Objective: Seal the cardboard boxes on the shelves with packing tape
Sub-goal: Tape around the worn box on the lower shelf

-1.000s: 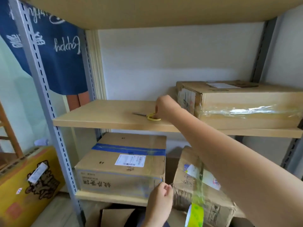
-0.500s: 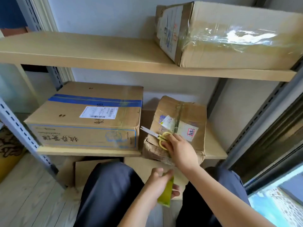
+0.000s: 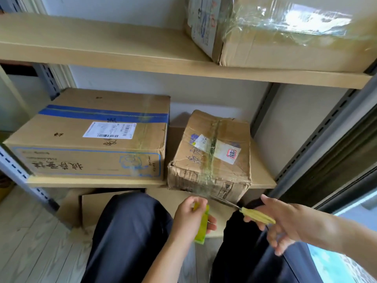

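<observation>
A small crumpled cardboard box sits on the lower shelf, with a strip of clear tape running over its top and down its front. That strip stretches to the yellow-green tape roll, which my left hand grips below the box. My right hand holds yellow-handled scissors, blades pointing left toward the tape under the box's front edge. A larger box with a blue band and white label sits to the left. Another taped box rests on the upper shelf.
My dark trouser legs fill the foreground. Flattened cardboard lies on the pale wooden floor under the lower shelf. Grey perforated metal uprights frame the rack at right and left. A window edge shows at the bottom right.
My right hand took the scissors from the upper shelf and brought them down past the small box to below its front edge. The view tilted down. My left hand pulled the tape roll lower.
</observation>
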`<action>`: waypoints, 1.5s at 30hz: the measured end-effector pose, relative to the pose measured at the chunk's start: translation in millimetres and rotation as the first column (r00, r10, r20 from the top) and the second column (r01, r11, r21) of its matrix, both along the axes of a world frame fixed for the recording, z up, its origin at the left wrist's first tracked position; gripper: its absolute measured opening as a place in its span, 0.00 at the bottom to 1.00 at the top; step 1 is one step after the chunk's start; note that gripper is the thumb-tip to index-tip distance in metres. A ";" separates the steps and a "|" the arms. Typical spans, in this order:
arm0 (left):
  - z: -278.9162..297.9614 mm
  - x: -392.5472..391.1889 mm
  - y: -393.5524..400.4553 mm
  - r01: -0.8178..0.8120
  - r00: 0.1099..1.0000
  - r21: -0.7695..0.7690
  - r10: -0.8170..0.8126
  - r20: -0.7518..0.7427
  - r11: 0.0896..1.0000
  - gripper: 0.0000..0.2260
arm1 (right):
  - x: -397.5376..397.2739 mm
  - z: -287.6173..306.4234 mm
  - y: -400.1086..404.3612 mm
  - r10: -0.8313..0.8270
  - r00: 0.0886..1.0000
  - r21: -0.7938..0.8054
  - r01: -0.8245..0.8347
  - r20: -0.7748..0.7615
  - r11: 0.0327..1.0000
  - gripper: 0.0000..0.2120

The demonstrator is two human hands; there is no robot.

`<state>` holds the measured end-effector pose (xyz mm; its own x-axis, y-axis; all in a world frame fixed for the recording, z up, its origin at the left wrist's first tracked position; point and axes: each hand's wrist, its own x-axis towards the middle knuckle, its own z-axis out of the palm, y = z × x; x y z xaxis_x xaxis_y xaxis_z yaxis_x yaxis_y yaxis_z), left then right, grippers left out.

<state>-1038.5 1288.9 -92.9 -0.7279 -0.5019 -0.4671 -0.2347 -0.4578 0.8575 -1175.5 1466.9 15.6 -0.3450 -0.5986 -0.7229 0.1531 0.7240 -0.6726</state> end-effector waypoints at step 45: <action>130.3 57.6 -56.1 -0.047 0.971 -0.180 0.002 -0.240 0.983 0.11 | 59.4 117.5 -101.2 -0.137 0.207 -0.206 -0.364 -0.969 0.908 0.04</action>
